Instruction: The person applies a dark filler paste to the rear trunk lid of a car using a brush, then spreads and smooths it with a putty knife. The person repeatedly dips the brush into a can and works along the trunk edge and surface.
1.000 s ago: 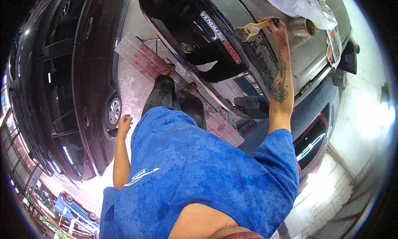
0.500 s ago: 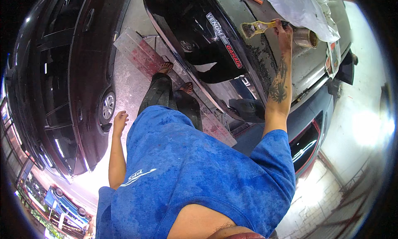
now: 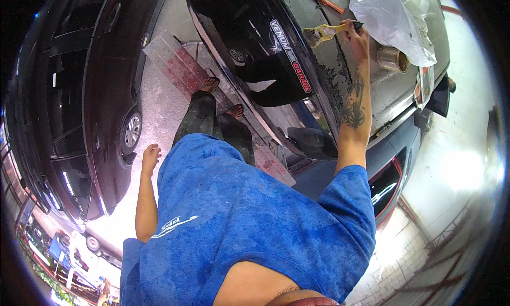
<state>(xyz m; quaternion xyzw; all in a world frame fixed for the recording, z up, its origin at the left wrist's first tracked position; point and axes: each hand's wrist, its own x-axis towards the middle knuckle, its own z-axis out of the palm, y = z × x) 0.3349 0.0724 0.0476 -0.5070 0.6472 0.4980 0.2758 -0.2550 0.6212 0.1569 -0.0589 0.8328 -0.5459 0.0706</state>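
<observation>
Between one and two o'clock, the fingers of the right hand (image 3: 355,35) are clamped around a yellow-handled brush (image 3: 329,31), close to the dark end of its handle, which pokes out beyond the grip. The brush lies nearly level, its dark, spread bristles (image 3: 311,37) pointing left, toward ten o'clock from the hand. They are at the edge of a grey car panel (image 3: 390,96); whether they press on it is too small to tell. The right forearm (image 3: 355,109), tattooed, reaches almost straight up from the blue shirt sleeve (image 3: 348,192) at four o'clock.

At nine o'clock, the left hand (image 3: 151,154) hangs beside the body, its fingers loose and half-curled, short of a fist. The left forearm (image 3: 146,207) runs down from it toward eight o'clock.

Just right of the brush hand, at two o'clock, a metal tin (image 3: 392,59) lies on its side on the grey panel. Above it, white plastic sheeting (image 3: 390,22) spreads in folds. Glossy black glass (image 3: 241,45) fills twelve o'clock, to the left of the bristles. Toward eleven, two sandalled feet (image 3: 210,84) stand on a red-stained plank (image 3: 172,61). A dark vehicle (image 3: 79,115) covers nine to ten o'clock.
</observation>
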